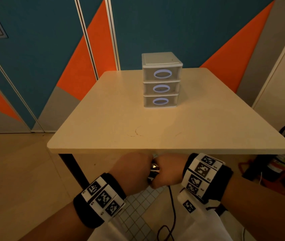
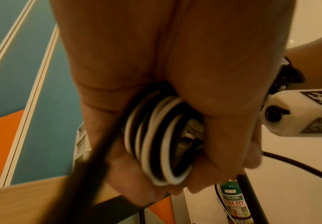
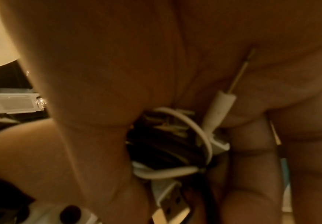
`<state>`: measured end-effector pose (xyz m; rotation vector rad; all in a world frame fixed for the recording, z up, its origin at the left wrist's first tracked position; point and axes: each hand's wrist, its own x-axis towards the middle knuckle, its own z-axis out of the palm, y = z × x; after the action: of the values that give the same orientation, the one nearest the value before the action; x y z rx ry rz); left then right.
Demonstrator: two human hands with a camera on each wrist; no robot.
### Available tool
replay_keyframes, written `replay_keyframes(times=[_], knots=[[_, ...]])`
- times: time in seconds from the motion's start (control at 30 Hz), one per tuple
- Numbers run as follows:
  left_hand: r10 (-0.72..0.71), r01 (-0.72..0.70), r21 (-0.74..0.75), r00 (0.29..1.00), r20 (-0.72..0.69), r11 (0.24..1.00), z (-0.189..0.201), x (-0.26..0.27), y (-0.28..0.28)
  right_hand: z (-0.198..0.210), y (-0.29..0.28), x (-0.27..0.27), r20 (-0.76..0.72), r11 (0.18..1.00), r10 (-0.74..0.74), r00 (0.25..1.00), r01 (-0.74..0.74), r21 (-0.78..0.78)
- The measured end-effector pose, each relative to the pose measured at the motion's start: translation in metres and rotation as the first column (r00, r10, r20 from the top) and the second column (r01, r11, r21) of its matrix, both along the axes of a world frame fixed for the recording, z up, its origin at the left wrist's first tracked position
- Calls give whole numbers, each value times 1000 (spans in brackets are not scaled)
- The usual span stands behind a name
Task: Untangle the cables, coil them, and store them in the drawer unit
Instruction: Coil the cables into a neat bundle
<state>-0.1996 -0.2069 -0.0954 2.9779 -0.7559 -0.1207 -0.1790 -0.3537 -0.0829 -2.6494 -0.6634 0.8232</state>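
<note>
Gripping a bundle of white and black cables (image 2: 157,141) between them, the left hand (image 1: 133,173) and the right hand (image 1: 168,171) meet knuckle to knuckle just below the near edge of the table, each wrist wearing a black band with white coded marker blocks. In the left wrist view, the fingers (image 2: 231,136) curl round a tight stack of white and black loops, and one blurred black strand runs diagonally across the foreground. In the right wrist view, the curled fingers (image 3: 252,159) close on the same bundle, where a white plug with a thin metal pin (image 3: 218,109) and a metal USB connector (image 3: 172,207) protrude. A loose black cable end (image 1: 172,211) hangs from the hands down over a white gridded cloth. Beyond the hands lies the pale beige square tabletop (image 1: 208,129), marked by faint reddish scuffs. Toward its far edge stands the white plastic three-drawer unit (image 1: 161,80), upright, all three drawers closed, each with an oval ring handle. Behind the table rises a wall panelled in teal, orange and grey. A green canister labelled FIRE OFF (image 2: 233,201) stands on the floor at the right.
</note>
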Motion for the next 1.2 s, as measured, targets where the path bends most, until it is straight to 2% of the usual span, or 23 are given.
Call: replay_keyframes(times=[0.1,0.23,0.37,0.53,0.63,0.73,0.8,0.93,1.03,1.1,1.2], knots=[[18,-18,6,1000,24,1000,-3,0,-3,-6,2,0,110,998,-2,994,9,-63],[-31,31,-68,999,-7,997,-1,1,1,-9,4,-2,127,999,-19,992,23,-33],[-39,34,-255,999,-14,966,6,0,10,-12,-2,2,158,999,-48,986,44,23],[29,22,-452,994,104,892,20,-3,34,-4,-20,7,148,989,-111,983,94,119],[118,-62,-631,992,48,773,20,-5,51,4,-32,9,146,962,-208,967,176,210],[119,-145,-764,989,-90,628,6,-8,60,11,-39,10,110,902,-286,952,228,367],[70,-181,-785,982,-174,592,-6,-10,61,16,-40,9,75,858,-323,943,259,443],[-76,-241,-778,935,-347,579,-18,-5,50,19,-32,7,12,800,-317,948,260,541],[-141,-252,-838,923,-359,483,-13,-3,35,20,-23,0,36,783,-276,961,203,587],[-35,-272,-884,951,-308,381,-5,-3,35,19,-22,-1,38,772,-283,958,204,602],[276,-212,-940,952,-136,269,6,-9,51,19,-26,0,26,771,-270,962,201,604]])
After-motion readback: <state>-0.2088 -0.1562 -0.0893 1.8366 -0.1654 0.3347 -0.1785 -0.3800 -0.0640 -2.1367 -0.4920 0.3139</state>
